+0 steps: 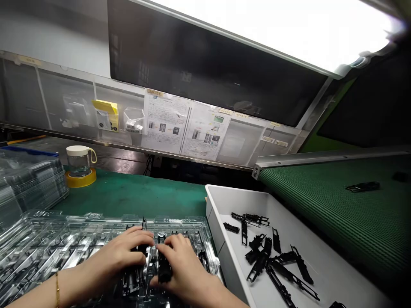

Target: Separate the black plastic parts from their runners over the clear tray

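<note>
Both hands are over a clear plastic tray (80,220) with moulded slots, at the lower left. My left hand (123,252) has its fingers curled around a black plastic part (143,248) in the tray's right half. Close beside it, my right hand (183,267) grips another black plastic part (164,268) between thumb and fingers. More black parts sit in slots around and beneath the hands. The slots further left show bare clear plastic. My fingers partly hide both held parts, and I cannot tell whether these are fully seated.
A white bin (221,231) to the right holds several loose black parts (261,259). Beyond it runs a green conveyor belt (314,188) carrying another part. Stacked clear trays (35,182) stand left, near a lidded cup (79,160) on a yellow tape roll (81,179).
</note>
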The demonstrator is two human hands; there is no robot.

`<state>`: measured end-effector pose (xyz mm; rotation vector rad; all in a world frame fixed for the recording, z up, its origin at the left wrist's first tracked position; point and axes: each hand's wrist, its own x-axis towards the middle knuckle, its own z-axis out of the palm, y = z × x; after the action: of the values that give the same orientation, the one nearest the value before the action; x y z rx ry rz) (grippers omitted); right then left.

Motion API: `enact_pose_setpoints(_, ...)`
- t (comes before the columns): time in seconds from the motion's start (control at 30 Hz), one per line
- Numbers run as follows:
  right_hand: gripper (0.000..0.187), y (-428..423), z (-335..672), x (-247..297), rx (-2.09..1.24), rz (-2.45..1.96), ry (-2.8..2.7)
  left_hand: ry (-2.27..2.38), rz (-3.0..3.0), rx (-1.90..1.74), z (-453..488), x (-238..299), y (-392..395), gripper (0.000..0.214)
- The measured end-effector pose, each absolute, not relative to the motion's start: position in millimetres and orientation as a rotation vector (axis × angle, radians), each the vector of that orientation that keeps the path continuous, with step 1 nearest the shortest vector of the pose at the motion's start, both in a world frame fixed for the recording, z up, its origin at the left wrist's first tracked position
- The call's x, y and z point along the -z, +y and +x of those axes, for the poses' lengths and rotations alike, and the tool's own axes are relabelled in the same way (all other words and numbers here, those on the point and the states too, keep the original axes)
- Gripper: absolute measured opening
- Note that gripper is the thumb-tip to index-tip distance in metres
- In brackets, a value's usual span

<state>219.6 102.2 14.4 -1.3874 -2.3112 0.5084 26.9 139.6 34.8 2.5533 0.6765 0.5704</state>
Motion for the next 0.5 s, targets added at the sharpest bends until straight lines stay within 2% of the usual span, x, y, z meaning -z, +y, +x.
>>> enact_pose_setpoints(0.07,0.077,103,218,-7,-0.448,-1.396,-2.391,0.661,2.576,-0.447,24,-29,144,0.039)
enact_pose_setpoints(0.17,0.081,103,218,-3,-0.458,-1.368,-2.423,0.673,2.561,-0.293,17,-31,147,0.05)
enact_pose_setpoints(0.27,0.073,101,219,-6,-0.484,-1.385,-2.426,0.765,2.497,-0.101,11,-38,143,0.059)
enact_pose_setpoints(0.33,0.062,100,219,-10,-0.49,-1.423,-2.41,0.817,2.476,0.0,6,-37,139,0.063)
enact_pose_setpoints(0.5,0.038,96,218,-16,-0.483,-1.458,-2.304,0.819,2.654,-0.302,-6,-15,140,0.056)
